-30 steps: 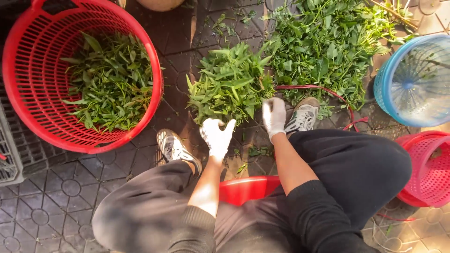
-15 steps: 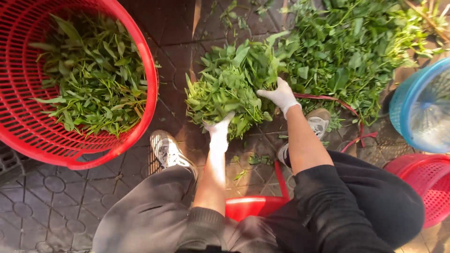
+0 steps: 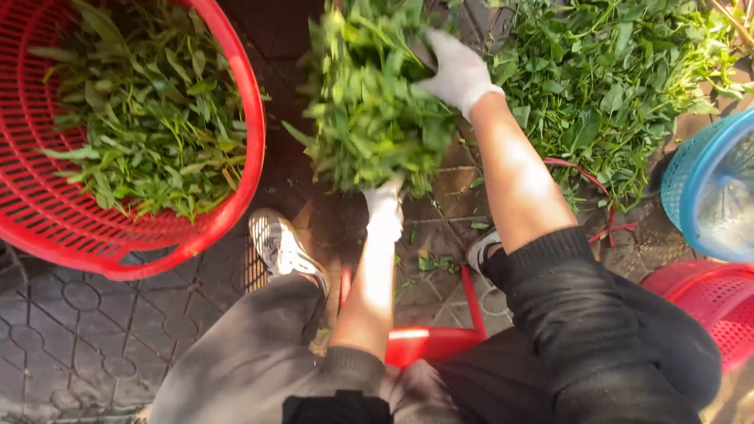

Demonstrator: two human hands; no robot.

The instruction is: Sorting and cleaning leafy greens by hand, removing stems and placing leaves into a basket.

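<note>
Bundle of leafy greens lifted off the paved floor

Right of the red basket (image 3: 236, 141), the bundle of greens (image 3: 369, 102), earlier lying on the floor, hung top centre, left hand (image 3: 385, 208) gripping below, right hand (image 3: 459, 71) clasping its top.

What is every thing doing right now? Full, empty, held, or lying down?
Bunch of greens: lifted, gripped from both sides.
Left hand: gloved, under the bunch, gripping it.
Right hand: gloved, gripping the bunch's top.
Big red basket: holding greens, not full to the rim.
Pile of greens: loose on the ground.
Blue basket: no greens visible inside.
Small red basket: mostly cut off, contents unclear.
</note>
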